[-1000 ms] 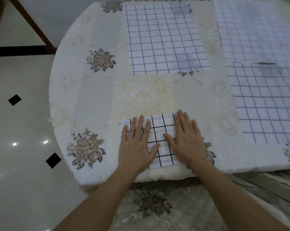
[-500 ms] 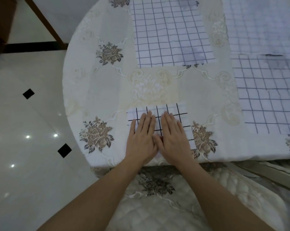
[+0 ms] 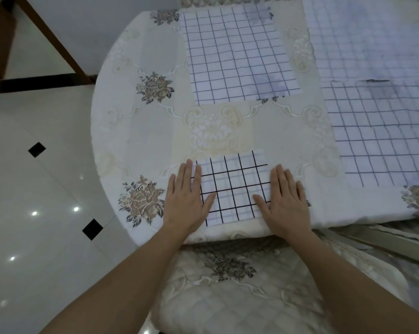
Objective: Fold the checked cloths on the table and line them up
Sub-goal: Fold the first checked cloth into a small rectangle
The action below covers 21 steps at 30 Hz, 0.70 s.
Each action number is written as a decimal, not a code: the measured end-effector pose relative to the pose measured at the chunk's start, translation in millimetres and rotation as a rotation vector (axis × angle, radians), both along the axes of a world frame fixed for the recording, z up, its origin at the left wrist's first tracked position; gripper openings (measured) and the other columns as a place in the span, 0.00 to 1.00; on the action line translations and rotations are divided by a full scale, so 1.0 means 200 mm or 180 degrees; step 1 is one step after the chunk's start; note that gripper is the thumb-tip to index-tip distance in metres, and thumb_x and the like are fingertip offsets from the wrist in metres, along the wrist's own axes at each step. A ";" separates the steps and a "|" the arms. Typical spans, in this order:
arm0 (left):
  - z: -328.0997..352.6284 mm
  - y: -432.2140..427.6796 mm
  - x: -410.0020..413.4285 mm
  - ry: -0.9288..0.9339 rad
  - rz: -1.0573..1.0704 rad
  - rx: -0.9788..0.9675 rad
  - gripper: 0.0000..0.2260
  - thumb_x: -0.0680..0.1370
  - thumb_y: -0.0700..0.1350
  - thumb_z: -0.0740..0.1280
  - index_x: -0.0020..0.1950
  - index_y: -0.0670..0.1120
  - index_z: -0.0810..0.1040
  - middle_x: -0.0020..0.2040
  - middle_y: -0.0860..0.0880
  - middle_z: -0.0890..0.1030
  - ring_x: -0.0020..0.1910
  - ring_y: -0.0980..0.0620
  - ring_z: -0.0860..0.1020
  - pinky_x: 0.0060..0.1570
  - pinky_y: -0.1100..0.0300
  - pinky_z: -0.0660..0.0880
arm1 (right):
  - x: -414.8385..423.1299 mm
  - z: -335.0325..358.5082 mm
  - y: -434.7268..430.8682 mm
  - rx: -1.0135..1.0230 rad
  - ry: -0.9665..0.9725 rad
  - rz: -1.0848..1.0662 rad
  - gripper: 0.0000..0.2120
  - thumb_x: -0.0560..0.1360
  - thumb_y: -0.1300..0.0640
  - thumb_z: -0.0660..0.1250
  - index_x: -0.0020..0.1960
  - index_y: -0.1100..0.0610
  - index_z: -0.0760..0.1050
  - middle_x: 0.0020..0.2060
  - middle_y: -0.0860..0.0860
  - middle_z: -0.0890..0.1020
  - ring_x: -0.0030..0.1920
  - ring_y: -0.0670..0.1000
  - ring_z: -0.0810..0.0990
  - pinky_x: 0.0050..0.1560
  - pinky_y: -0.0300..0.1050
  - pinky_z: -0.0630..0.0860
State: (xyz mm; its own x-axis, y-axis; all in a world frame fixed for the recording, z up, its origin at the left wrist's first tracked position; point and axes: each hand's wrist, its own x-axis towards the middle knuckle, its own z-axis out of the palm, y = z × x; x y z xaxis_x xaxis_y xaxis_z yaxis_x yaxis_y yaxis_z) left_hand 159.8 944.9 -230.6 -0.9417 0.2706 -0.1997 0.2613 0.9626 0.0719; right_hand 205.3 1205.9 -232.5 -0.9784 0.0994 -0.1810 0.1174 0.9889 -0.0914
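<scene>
A small folded checked cloth [image 3: 232,186], white with bold black lines, lies near the table's front edge. My left hand [image 3: 185,201] rests flat on its left edge, fingers spread. My right hand [image 3: 283,201] lies flat on its right edge. Neither hand grips anything. A larger checked cloth [image 3: 237,54] with thin blue lines lies spread out at the back centre. An even larger checked cloth [image 3: 377,121] covers the right side of the table, with a fold line and a dark mark across it.
The round table [image 3: 141,145] wears a cream tablecloth with brown flower prints. A padded chair seat [image 3: 227,285] sits right below the front edge. Glossy floor tiles [image 3: 35,201] lie to the left, and a dark wooden leg [image 3: 51,39] slants at the back left.
My hands were pressed together at the middle of the small cloth half a second ago. They have slid apart to its left and right edges.
</scene>
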 end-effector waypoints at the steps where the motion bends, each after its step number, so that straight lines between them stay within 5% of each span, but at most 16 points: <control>1: 0.01 0.00 -0.01 -0.0050 -0.0018 -0.0054 0.35 0.80 0.67 0.37 0.79 0.47 0.33 0.79 0.46 0.31 0.78 0.48 0.32 0.78 0.46 0.41 | 0.00 0.02 0.00 0.0032 -0.0026 -0.0017 0.41 0.78 0.29 0.38 0.81 0.56 0.38 0.80 0.51 0.41 0.80 0.52 0.41 0.79 0.56 0.45; 5: 0.11 -0.03 -0.05 -0.0188 -0.0110 -0.0055 0.34 0.81 0.66 0.38 0.81 0.48 0.37 0.81 0.46 0.38 0.80 0.47 0.38 0.77 0.42 0.42 | -0.02 0.13 -0.01 0.0033 -0.0327 -0.0294 0.41 0.79 0.31 0.39 0.81 0.57 0.43 0.81 0.53 0.47 0.80 0.56 0.47 0.77 0.58 0.50; 8: 0.19 -0.05 -0.10 0.0011 -0.0276 0.0157 0.31 0.83 0.62 0.47 0.81 0.47 0.48 0.81 0.44 0.49 0.80 0.44 0.48 0.77 0.41 0.46 | 0.01 0.23 -0.01 0.0048 -0.0219 -0.0474 0.36 0.81 0.36 0.49 0.79 0.59 0.54 0.78 0.57 0.60 0.77 0.58 0.60 0.74 0.58 0.59; 12: 0.24 0.02 -0.17 0.0542 -0.1471 0.0407 0.22 0.81 0.54 0.61 0.72 0.45 0.70 0.75 0.43 0.68 0.73 0.43 0.66 0.73 0.42 0.61 | 0.08 0.31 -0.03 0.0035 0.0127 -0.0808 0.22 0.80 0.46 0.60 0.68 0.57 0.70 0.60 0.57 0.77 0.57 0.60 0.77 0.53 0.53 0.74; 16: 0.27 0.22 -0.29 0.0522 -0.2608 0.0630 0.15 0.75 0.44 0.69 0.62 0.43 0.78 0.64 0.43 0.78 0.62 0.42 0.76 0.65 0.44 0.71 | 0.15 0.34 -0.08 -0.0193 0.0145 -0.1206 0.18 0.80 0.48 0.60 0.65 0.57 0.72 0.54 0.57 0.77 0.51 0.60 0.77 0.47 0.53 0.74; 21: 0.31 0.52 -0.44 0.0468 -0.3603 0.0371 0.13 0.77 0.37 0.65 0.61 0.45 0.78 0.59 0.45 0.79 0.55 0.43 0.77 0.56 0.47 0.74 | 0.16 0.32 -0.11 -0.0709 0.0150 -0.1656 0.16 0.80 0.48 0.59 0.63 0.54 0.71 0.53 0.54 0.76 0.53 0.56 0.76 0.50 0.52 0.75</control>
State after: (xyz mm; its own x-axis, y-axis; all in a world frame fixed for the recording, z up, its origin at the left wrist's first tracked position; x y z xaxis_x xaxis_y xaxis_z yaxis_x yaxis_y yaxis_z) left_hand 71.9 1048.3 -168.7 -0.1588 0.9870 -0.0261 0.9862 0.1598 0.0423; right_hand 236.5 1183.4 -169.1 -0.8184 0.5349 -0.2100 0.5746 0.7582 -0.3082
